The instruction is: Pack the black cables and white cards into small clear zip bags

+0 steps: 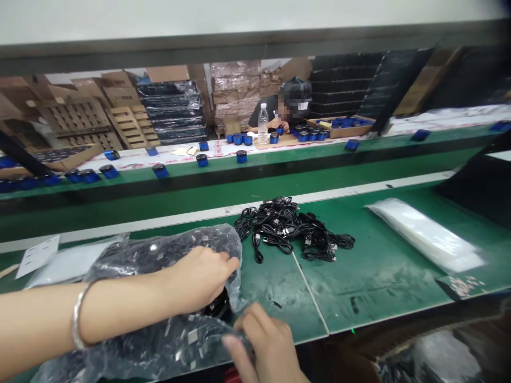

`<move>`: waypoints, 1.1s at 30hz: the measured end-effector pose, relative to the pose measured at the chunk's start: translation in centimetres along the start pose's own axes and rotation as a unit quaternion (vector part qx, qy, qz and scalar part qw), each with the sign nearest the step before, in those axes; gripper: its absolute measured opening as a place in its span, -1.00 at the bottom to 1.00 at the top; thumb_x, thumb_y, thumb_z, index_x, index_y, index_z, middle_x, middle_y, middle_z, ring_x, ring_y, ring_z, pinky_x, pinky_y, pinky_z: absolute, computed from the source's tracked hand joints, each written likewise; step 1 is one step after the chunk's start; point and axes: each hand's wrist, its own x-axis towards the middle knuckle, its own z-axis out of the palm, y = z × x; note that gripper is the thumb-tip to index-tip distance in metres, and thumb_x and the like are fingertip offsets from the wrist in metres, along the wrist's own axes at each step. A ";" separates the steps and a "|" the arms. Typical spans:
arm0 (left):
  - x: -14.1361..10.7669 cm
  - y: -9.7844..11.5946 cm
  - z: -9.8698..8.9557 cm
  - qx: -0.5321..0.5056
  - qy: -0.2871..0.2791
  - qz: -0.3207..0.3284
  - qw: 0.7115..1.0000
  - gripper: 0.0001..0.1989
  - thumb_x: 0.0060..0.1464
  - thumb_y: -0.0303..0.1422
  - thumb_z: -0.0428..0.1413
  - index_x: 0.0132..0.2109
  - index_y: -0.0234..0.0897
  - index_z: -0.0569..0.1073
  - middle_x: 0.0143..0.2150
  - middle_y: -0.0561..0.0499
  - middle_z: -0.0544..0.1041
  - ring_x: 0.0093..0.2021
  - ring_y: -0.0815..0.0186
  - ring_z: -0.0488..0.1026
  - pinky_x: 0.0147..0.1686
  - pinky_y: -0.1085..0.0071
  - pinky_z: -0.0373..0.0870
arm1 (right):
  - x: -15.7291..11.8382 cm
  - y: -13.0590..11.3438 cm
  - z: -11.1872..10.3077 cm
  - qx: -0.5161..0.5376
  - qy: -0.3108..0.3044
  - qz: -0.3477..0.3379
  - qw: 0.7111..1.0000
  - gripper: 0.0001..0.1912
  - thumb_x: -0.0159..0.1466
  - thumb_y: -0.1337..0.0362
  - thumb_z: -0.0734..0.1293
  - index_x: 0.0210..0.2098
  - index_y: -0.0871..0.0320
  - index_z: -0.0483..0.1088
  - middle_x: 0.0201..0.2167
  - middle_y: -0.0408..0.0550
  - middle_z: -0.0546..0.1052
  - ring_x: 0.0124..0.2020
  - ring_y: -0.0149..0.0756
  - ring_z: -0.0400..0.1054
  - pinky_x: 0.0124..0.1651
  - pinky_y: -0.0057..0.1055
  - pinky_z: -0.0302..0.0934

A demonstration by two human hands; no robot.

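Observation:
A large clear plastic bag (159, 247) full of black cables with metal plugs lies on the green table in front of me. My left hand (209, 274), with a silver bangle on the wrist, reaches across the bag, its fingers curled on the upper edge of the mouth. At the lower edge, my right hand (267, 340) pinches the plastic between thumb and fingers. Between the hands the mouth gapes and dark cables show inside. Just beyond the bag, a loose heap of coiled black USB cables (283, 226) rests on the tabletop.
Flat clear plastic bags (429, 234) lie stacked at the right. A white sheet (38, 255) is at far left. Past a white rail (159, 218), blue jars with black lids (241, 156) line a green ledge. A co-worker (275, 106) sits behind a water bottle (262, 125).

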 end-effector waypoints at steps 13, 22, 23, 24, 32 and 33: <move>-0.6 0.6 -0.1 0.080 -0.060 0.191 0.976 -0.96 -0.15 -0.51 0.22 -0.46 -0.32 0.52 -0.53 -0.04 0.56 -0.54 0.20 0.47 -0.65 0.27 0.08 | 4.1 1.9 -0.2 -0.162 -0.144 -0.121 0.969 -0.84 0.20 0.35 0.29 -0.52 0.13 0.33 -0.59 -0.14 0.49 -0.56 -0.27 0.37 -0.48 -0.37 0.03; -2.6 -0.8 -0.7 0.073 -0.074 0.206 0.973 -0.89 -0.13 -0.46 0.25 -0.40 -0.25 0.47 -0.50 0.08 0.51 -0.55 0.26 0.40 -0.66 0.27 0.09 | 2.7 4.4 0.0 -0.115 -0.090 -0.201 0.969 -0.79 0.18 0.42 0.20 -0.58 0.15 0.28 -0.64 -0.16 0.43 -0.63 -0.36 0.28 -0.54 -0.36 -0.09; -2.8 -1.3 -0.7 0.063 -0.075 0.195 0.976 -0.89 -0.11 -0.49 0.23 -0.40 -0.23 0.46 -0.49 0.09 0.51 -0.55 0.28 0.40 -0.65 0.28 0.10 | 2.5 4.9 0.2 -0.107 -0.090 -0.186 0.973 -0.79 0.17 0.43 0.20 -0.59 0.15 0.28 -0.65 -0.16 0.42 -0.64 -0.36 0.28 -0.54 -0.37 -0.08; -3.1 -1.6 -0.8 0.052 -0.072 0.183 0.979 -0.89 -0.08 -0.50 0.21 -0.40 -0.22 0.45 -0.49 0.11 0.51 -0.54 0.28 0.41 -0.64 0.28 0.10 | 2.3 5.2 0.4 -0.098 -0.090 -0.170 0.976 -0.78 0.16 0.43 0.19 -0.60 0.15 0.27 -0.66 -0.17 0.41 -0.65 -0.38 0.27 -0.54 -0.38 -0.07; -1.3 1.5 -0.2 0.051 -0.090 0.043 0.994 -0.82 0.05 -0.31 0.09 -0.25 -0.31 0.49 -0.35 -0.10 0.53 -0.39 0.09 0.46 -0.54 0.24 0.28 | 4.0 3.0 0.8 -0.102 -0.158 0.008 0.982 -0.88 0.00 0.30 0.32 -0.44 0.17 0.32 -0.50 -0.01 0.49 -0.47 -0.15 0.39 -0.45 -0.37 0.07; -0.7 2.1 0.1 0.051 -0.088 0.039 0.994 -0.79 0.07 -0.28 0.07 -0.23 -0.32 0.49 -0.35 -0.10 0.52 -0.38 0.09 0.46 -0.54 0.24 0.30 | 4.2 2.8 0.7 -0.111 -0.180 0.013 0.977 -0.92 0.04 0.33 0.30 -0.43 0.18 0.33 -0.49 0.01 0.51 -0.47 -0.14 0.40 -0.44 -0.36 0.07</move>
